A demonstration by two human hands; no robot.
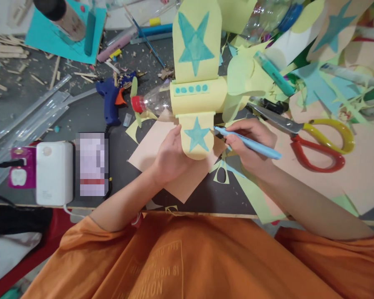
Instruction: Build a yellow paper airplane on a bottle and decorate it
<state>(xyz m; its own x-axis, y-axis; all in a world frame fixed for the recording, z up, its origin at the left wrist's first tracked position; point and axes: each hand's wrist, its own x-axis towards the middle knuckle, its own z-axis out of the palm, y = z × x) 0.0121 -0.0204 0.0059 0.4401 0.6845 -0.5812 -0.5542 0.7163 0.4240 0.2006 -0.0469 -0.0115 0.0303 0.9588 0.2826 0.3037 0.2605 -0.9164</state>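
A toy airplane (199,104), made from a plastic bottle wrapped in yellow paper, lies across the middle of the table. It has a red cap nose (138,104), a row of blue dots on its body, and a blue star on each wing. My left hand (168,162) grips the near wing (197,150), thumb at its left edge and fingers hidden beneath. Between the fingers of my right hand (252,135) is a light blue marker (262,149). Its tip is close to the right edge of that wing; whether it touches, I cannot tell.
Scissors (318,162) with red and yellow handles lie to the right among paper scraps. At left are a blue glue gun (109,99), clear glue sticks (34,120), a phone (92,166) and a white power bank (54,172). Peach paper (180,187) lies under my left hand.
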